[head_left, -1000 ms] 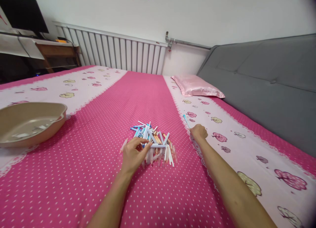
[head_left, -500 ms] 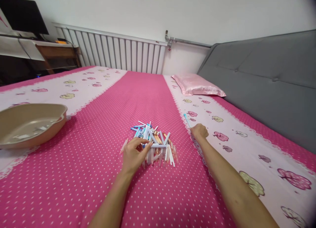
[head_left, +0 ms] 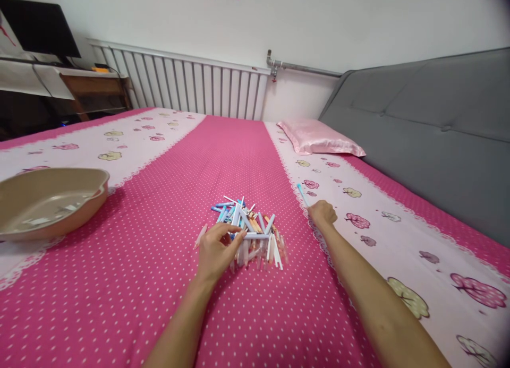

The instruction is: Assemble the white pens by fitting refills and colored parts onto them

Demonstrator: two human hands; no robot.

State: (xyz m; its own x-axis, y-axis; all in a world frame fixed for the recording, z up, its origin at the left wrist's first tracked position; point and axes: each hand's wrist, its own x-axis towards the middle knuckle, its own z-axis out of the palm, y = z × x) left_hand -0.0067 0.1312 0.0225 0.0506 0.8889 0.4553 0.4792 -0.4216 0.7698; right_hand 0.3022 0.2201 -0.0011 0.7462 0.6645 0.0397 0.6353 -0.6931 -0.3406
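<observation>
A heap of pen parts (head_left: pixel 247 219) lies on the pink dotted bedspread, with blue, white, orange and clear pinkish pieces jumbled together. At its near left edge is my left hand (head_left: pixel 217 248), thumb and fingertips pinched on the end of a pale pen barrel (head_left: pixel 257 236) that points right across the heap. To the right, my right hand (head_left: pixel 322 213) is closed around a slim light-blue pen (head_left: pixel 303 194). The pen's brighter blue tip sticks out toward the upper left, over the lace border. Its lower end is hidden in the fist.
A beige plastic basin (head_left: pixel 93 195) with a few pale pieces inside stands at the left. A pink satin pillow (head_left: pixel 319 138) lies toward the back right, beside a grey padded headboard (head_left: pixel 430 102). Behind the bed are a white radiator (head_left: pixel 179 81) and a desk with a monitor (head_left: pixel 40 28).
</observation>
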